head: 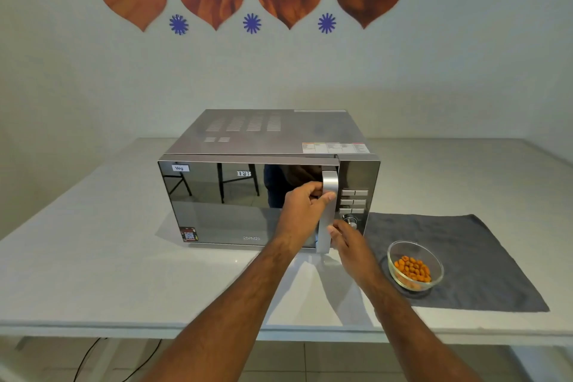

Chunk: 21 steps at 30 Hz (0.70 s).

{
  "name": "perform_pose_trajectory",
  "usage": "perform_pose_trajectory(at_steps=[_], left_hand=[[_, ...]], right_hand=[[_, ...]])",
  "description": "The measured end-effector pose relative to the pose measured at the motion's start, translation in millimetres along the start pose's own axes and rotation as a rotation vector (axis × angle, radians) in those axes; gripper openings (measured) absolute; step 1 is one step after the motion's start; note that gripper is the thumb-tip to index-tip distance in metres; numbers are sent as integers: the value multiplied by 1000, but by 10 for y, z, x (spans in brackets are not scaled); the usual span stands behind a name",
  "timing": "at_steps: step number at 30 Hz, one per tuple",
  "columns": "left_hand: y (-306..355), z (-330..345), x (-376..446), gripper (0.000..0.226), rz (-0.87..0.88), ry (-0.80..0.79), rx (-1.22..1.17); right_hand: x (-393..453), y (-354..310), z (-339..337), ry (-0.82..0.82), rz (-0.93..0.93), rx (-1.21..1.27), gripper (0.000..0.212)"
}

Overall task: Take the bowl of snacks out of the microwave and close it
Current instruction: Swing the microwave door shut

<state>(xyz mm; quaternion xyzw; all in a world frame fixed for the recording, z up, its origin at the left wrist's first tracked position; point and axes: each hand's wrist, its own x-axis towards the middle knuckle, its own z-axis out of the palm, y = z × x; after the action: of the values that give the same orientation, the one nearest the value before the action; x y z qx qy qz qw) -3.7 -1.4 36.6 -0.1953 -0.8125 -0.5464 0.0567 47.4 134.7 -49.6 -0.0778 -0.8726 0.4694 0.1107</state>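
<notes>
On the white tabletop (93, 257) at the left sits the IFB microwave (266, 177), its mirrored door (235, 205) looking all but flush with the body. Moving right, the person's left hand (305, 205) is wrapped around the silver door handle (328, 211), fingers curled behind it and thumb across the front. Just below and to the right, the right hand (347, 240) holds nothing, fingers loosely extended, fingertips just beside the handle's lower part and the control dial (350, 222). Farther right, the glass bowl of snacks (415, 265) stands on a grey cloth mat (480, 257), well clear of the oven. I'd judge the bowl step done and the closing in hand; what remains is a firm press until the door latches, then letting go.
</notes>
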Motion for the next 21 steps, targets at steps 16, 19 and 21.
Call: perform_pose_trajectory(at_steps=[16, 19, 21], left_hand=[[-34, 46, 191, 38, 3, 11, 26], [-56, 58, 182, 37, 12, 16, 9], [-50, 55, 168, 36, 18, 23, -1]], right_hand=[[232, 62, 49, 37, 43, -69, 41], [227, 90, 81, 55, 54, -61, 42], [223, 89, 104, 77, 64, -56, 44]])
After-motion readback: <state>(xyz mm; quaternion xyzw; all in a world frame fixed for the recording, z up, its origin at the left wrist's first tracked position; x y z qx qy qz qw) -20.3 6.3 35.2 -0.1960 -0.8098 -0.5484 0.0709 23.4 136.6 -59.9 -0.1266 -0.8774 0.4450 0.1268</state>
